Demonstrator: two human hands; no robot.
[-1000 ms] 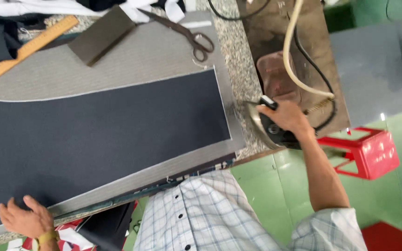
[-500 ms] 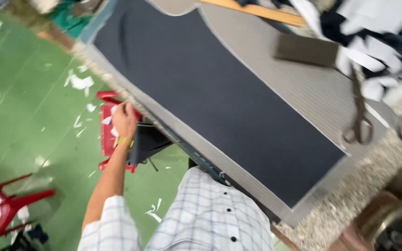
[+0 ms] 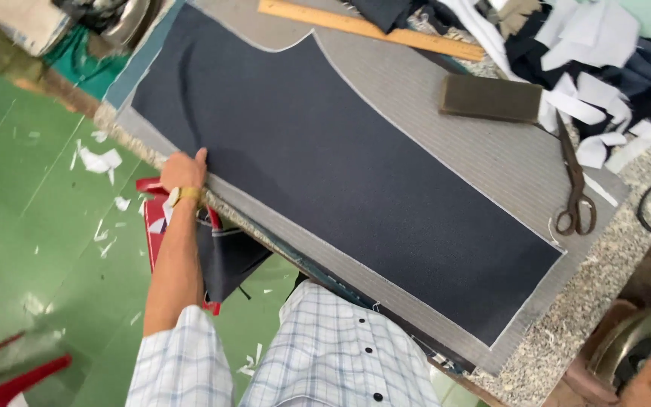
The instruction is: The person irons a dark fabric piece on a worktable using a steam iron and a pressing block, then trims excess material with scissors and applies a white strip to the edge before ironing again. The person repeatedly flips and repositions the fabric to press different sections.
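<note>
A long dark navy fabric piece (image 3: 325, 173) lies flat on a wider grey striped fabric (image 3: 491, 162) on the speckled stone table (image 3: 604, 279). My left hand (image 3: 184, 170) rests palm down on the near left edge of the grey fabric, thumb touching the navy piece. A yellow band sits on that wrist. At the bottom right corner my right hand (image 3: 648, 383) is only partly in view, curled on the dark handle of a metal iron (image 3: 627, 343) that stands off the end of the fabric.
A wooden ruler (image 3: 371, 29), a dark rectangular block (image 3: 491, 98) and scissors (image 3: 574, 188) lie beyond the fabric, beside a heap of cloth scraps (image 3: 604, 75). A red stool (image 3: 148, 222) with dark cloth (image 3: 227, 256) stands under the table's edge. Paper bits litter the green floor (image 3: 39, 226).
My left hand rose from the red stool below the table onto the fabric's near edge. The view swung from the iron's end toward the left and has steadied.
</note>
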